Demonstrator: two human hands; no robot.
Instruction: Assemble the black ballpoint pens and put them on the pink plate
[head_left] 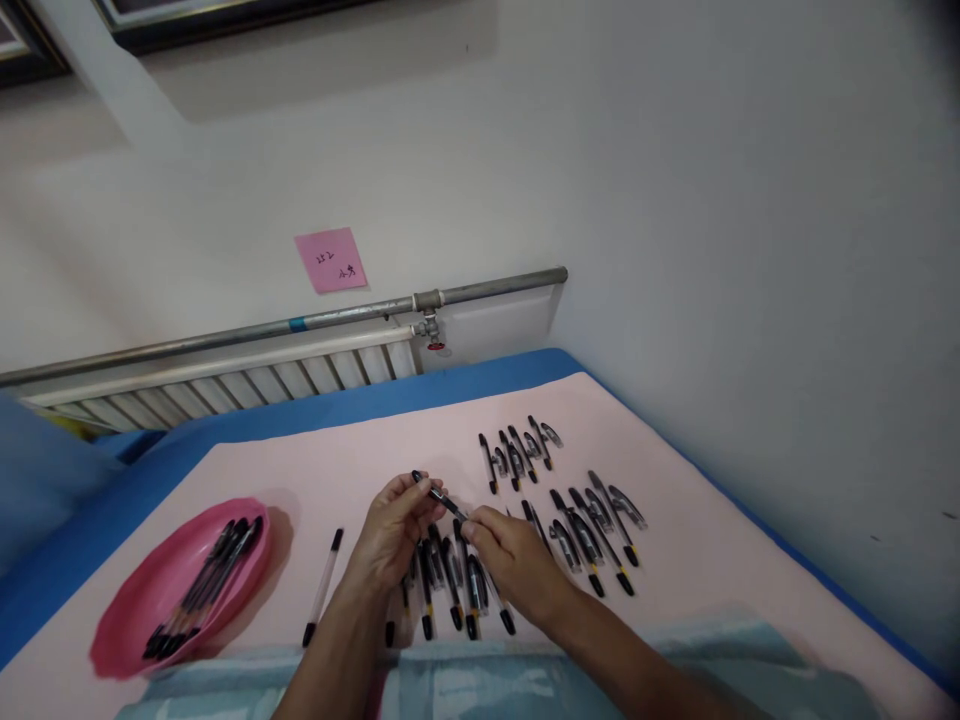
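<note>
The right hand (517,562) hid the near end of the held pen (445,500), while the view's top edge cut off the picture frames (154,38).

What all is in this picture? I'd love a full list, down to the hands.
Held pen: one, black, between both hands
Lone pen: one, clear with black ends, left of the hands
Loose pens and caps: many, black and clear, in clusters under and right of the hands
Bowl: one, pink, table's left
Pens in the bowl: several, dark, overlapping
Sheet: one, pale pink, over the table
Table: one, blue edge
Note: one, pink, on the wall
Pipe: one, grey, along the wall
Valve: one, red handle, below the pipe
Radiator: one, white, behind the table
Frames: two, dark, upper left
Walls: two, pale, behind and right
Clothing: light blue, bottom
Left hand, right hand: one each, centre
</note>
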